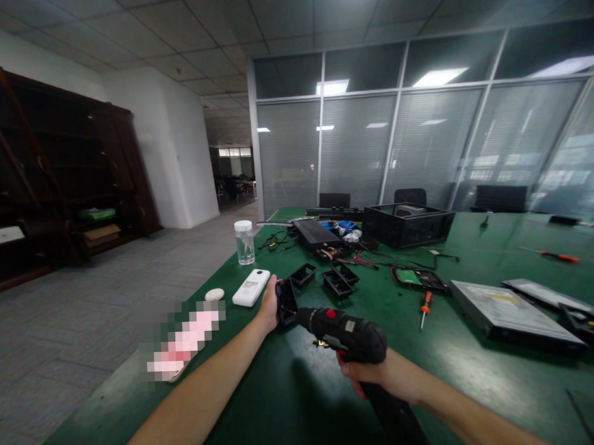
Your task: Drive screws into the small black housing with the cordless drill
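Observation:
My left hand (pixel 269 308) grips a small black plastic bracket (pixel 285 301), held upright on its edge on the green table (pixel 293 404). My right hand (pixel 375 375) is wrapped round the handle of a black cordless drill (pixel 347 337), whose nose points left and touches the bracket. Three more black brackets (pixel 337 279) lie flat just beyond. A white device (pixel 251 288) and a small white oval object (pixel 214 294) lie left of my left hand.
A clear cup (pixel 244 242) stands at the table's left edge. Further back are a black flat unit (pixel 317 233), loose cables, and an open black computer case (pixel 407 224). A green circuit board (pixel 418 278), an orange screwdriver (pixel 425 307) and an optical drive (pixel 514 312) lie to the right.

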Tool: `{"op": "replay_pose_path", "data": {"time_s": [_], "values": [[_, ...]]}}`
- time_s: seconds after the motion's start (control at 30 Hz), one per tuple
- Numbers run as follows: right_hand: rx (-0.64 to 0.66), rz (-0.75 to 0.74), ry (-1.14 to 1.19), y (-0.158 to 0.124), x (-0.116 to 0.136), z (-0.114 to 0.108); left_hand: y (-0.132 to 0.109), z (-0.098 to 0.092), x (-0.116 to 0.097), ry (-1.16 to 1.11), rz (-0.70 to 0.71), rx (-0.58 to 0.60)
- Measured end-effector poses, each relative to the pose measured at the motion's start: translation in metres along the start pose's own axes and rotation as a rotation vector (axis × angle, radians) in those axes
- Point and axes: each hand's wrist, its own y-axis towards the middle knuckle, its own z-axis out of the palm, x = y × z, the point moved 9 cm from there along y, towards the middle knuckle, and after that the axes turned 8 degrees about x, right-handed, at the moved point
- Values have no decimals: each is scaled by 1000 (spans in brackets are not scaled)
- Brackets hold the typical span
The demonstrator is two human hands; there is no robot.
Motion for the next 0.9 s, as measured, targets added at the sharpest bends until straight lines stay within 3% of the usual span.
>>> {"op": "replay_pose_path", "data": {"time_s": [0.57, 0.9], "values": [[17, 1, 23, 3, -5, -2, 1, -3, 5, 14, -46, -24], [3, -1, 53, -1, -2, 0, 3, -2, 2, 10, -4, 11]]}}
